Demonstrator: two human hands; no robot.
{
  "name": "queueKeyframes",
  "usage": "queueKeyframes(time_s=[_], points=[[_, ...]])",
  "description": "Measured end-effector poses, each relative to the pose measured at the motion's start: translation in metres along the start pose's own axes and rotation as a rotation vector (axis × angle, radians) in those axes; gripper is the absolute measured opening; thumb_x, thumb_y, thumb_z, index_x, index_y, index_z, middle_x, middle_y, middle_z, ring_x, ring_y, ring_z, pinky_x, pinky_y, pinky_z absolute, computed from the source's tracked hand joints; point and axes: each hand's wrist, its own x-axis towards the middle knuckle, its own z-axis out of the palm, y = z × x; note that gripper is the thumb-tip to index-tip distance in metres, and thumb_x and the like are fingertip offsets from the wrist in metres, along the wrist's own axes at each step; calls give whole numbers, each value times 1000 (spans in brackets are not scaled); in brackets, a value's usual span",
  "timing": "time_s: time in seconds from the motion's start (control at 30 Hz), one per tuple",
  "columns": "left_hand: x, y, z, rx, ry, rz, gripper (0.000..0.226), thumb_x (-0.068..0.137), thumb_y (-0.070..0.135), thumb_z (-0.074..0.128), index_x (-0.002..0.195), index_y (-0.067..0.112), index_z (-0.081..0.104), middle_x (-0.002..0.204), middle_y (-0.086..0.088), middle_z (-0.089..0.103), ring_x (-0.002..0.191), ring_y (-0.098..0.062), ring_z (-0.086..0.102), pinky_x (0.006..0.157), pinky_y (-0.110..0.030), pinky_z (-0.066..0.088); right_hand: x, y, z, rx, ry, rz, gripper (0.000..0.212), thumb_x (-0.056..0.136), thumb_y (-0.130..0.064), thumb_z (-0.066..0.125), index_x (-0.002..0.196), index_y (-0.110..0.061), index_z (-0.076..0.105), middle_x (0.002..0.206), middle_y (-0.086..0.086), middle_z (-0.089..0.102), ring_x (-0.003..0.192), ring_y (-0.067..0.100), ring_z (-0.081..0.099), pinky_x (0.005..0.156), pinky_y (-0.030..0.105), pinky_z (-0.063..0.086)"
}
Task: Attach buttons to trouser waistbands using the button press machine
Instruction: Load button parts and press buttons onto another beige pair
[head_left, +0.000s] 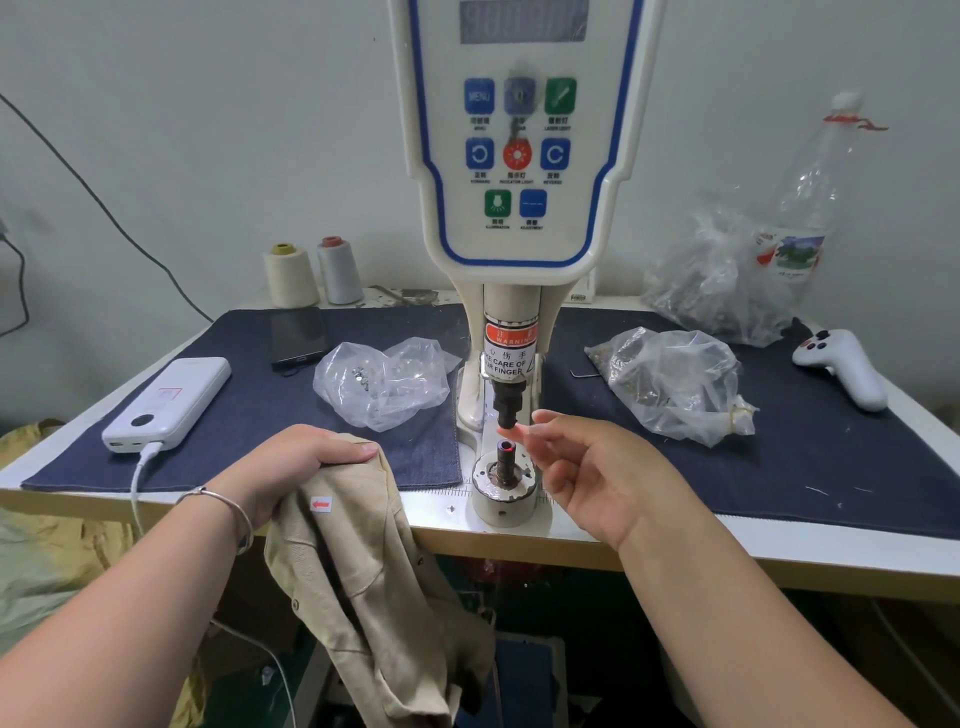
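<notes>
Beige cotton trousers (363, 587) hang off the front edge of the white worktable (779, 545), their upper part bunched under the left hand (306, 465), which clutches the cloth with curled fingers just left of the white button press machine (519, 208); holding it there probably keeps the waistband ready to slide onto the dark lower die post (505, 460) once a button part is loaded. The right hand (587, 473) hovers beside the black upper punch (506, 410), fingers loosely extended and fingertips lit red by the machine's laser pointer; it seems to be seating or just leaving a small piece at the punch, but whether anything is pinched between the fingertips cannot be told, since they are blurred. Two crumpled clear plastic bags (382, 384) (675, 384) lie on the navy denim mat (260, 405) either side of the press, likely so each hand can reach its own button half; their contents are too small to identify. The trousers' lower legs run out of view below, and the waistband itself is hidden under the left hand.
</notes>
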Motion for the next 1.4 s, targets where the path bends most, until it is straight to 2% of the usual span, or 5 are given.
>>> queueKeyframes(time_s=[0.3, 0.5, 0.97, 1.13, 1.4], points=[[1, -1, 0, -33, -13, -7, 19, 77, 32, 79, 83, 15, 82, 90, -13, 78, 72, -18, 73, 64, -27, 54, -1, -4, 1, 2, -23, 9, 11, 83, 6, 62, 89, -3, 64, 102, 22, 72, 55, 12, 69, 38, 15, 44], [3, -3, -2, -31, -6, -10, 24, 77, 35, 80, 87, 13, 81, 93, -13, 78, 76, -20, 74, 70, -31, 54, -4, -1, -2, 31, -36, 18, 15, 82, 5, 63, 95, -3, 62, 97, 20, 74, 54, 12, 68, 36, 16, 43], [5, -4, -4, -7, -10, -11, 38, 60, 41, 88, 86, 15, 82, 93, -13, 78, 79, -22, 74, 74, -35, 55, -11, 3, 1, 12, -22, -26, 13, 80, 4, 64, 90, -4, 68, 97, 19, 74, 53, 10, 66, 37, 16, 42], [5, -5, -4, -11, 1, -15, 43, 58, 46, 83, 88, 15, 82, 93, -13, 78, 83, -26, 74, 76, -37, 56, -15, 4, 1, 10, -24, -50, 15, 80, 4, 63, 93, -5, 67, 96, 18, 74, 55, 10, 67, 38, 16, 42], [3, -4, -2, -2, -1, 7, 24, 76, 37, 80, 84, 15, 82, 91, -12, 78, 78, -21, 74, 74, -34, 54, -18, -2, 1, 70, -38, -37, 8, 82, 1, 61, 87, -5, 60, 101, 25, 71, 46, 11, 59, 35, 15, 37]])
